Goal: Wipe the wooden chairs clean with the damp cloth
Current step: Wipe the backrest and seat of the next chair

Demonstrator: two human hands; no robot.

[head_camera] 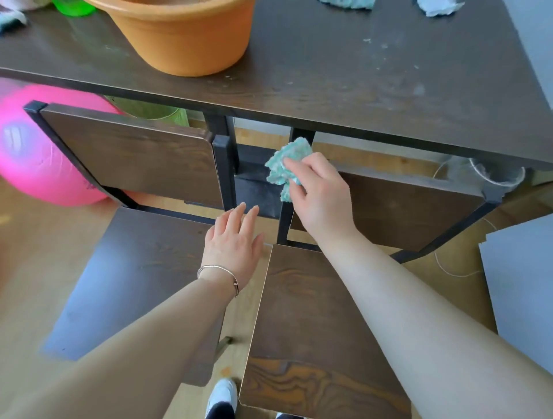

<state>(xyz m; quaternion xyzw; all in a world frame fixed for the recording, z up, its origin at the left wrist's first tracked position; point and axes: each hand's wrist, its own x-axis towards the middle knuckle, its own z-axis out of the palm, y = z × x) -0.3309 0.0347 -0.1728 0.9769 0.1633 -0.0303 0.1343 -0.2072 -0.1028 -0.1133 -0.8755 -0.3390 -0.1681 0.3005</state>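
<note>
Two dark wooden chairs with black metal frames stand side by side against a table. The left chair (pixel 140 161) shows its backrest and seat; the right chair (pixel 311 323) lies under my right forearm. My right hand (pixel 320 194) is shut on a crumpled teal damp cloth (pixel 284 167) at the left upper corner of the right chair's backrest, by the black frame post. My left hand (pixel 233 239) hovers flat with fingers spread over the gap between the two seats, holding nothing. A thin bracelet circles its wrist.
A dark wooden table (pixel 374 83) spans the top, carrying an orange basin (pixel 182 39), a green container (pixel 74 6) and other cloths (pixel 347 3). A pink ball (pixel 33 149) sits at left on the floor. Grey boards (pixel 520 284) lean at right. A white shoe (pixel 221 394) shows below.
</note>
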